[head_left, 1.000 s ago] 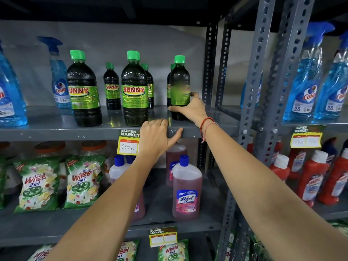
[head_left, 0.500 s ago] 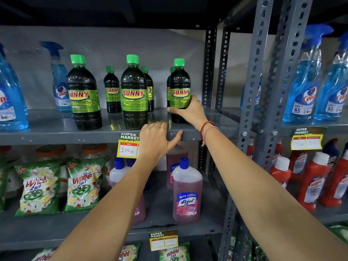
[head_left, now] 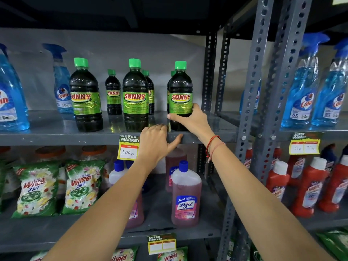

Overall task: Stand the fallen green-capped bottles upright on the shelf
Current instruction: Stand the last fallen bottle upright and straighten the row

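Several dark green-capped Sunny bottles stand upright on the grey upper shelf [head_left: 56,136]. The right front bottle [head_left: 180,91] is gripped low on its body by my right hand [head_left: 190,119]. A middle front bottle [head_left: 135,95] and a left front bottle [head_left: 85,97] stand free. Smaller-looking ones stand behind, one at the back [head_left: 113,93]. My left hand [head_left: 156,142] rests on the shelf's front edge, fingers over the lip, thumb under, holding no bottle.
Blue Colin spray bottles stand at the far left [head_left: 11,98] and on the right bay [head_left: 303,91]. A grey slotted upright post [head_left: 252,91] divides the bays. Below are Wheel detergent bags [head_left: 81,187], pink Lizol bottles [head_left: 185,194] and red bottles [head_left: 308,187].
The right front bottle turned under my right hand so its label now faces forward. My left hand has stayed on the shelf edge. The view has shifted slightly.
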The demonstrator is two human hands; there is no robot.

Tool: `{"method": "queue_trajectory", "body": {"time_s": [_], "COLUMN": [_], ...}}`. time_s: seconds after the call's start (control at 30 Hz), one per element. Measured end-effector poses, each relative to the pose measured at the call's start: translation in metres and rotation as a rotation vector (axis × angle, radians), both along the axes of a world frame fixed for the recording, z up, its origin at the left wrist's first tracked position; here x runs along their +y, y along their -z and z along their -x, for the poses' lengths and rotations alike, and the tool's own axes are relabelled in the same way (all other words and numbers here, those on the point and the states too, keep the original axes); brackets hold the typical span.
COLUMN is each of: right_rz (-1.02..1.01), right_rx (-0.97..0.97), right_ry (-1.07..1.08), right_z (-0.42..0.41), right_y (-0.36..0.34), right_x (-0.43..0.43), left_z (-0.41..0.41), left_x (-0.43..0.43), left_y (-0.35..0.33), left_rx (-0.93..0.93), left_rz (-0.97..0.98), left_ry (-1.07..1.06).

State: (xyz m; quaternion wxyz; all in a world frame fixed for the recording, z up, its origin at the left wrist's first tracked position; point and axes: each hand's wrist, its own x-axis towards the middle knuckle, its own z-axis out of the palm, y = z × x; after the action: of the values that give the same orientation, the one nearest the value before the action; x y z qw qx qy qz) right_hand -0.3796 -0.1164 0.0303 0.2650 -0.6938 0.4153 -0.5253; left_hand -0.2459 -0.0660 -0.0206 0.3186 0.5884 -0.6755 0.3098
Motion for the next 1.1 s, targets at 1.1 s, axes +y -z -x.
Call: {"method": "queue_trajectory", "body": {"time_s": [1.1], "right_rz": [0.021], "right_rx": [0.219], "right_ry": [-0.132], "right_z": [0.043], "right_y": [0.009], "right_x": [-0.009], "left_z": [-0.009], "left_x": [-0.009], "left_y": [-0.044], "left_rx": [0.488], "left_rz": [-0.479], "left_ry": [0.355]}}
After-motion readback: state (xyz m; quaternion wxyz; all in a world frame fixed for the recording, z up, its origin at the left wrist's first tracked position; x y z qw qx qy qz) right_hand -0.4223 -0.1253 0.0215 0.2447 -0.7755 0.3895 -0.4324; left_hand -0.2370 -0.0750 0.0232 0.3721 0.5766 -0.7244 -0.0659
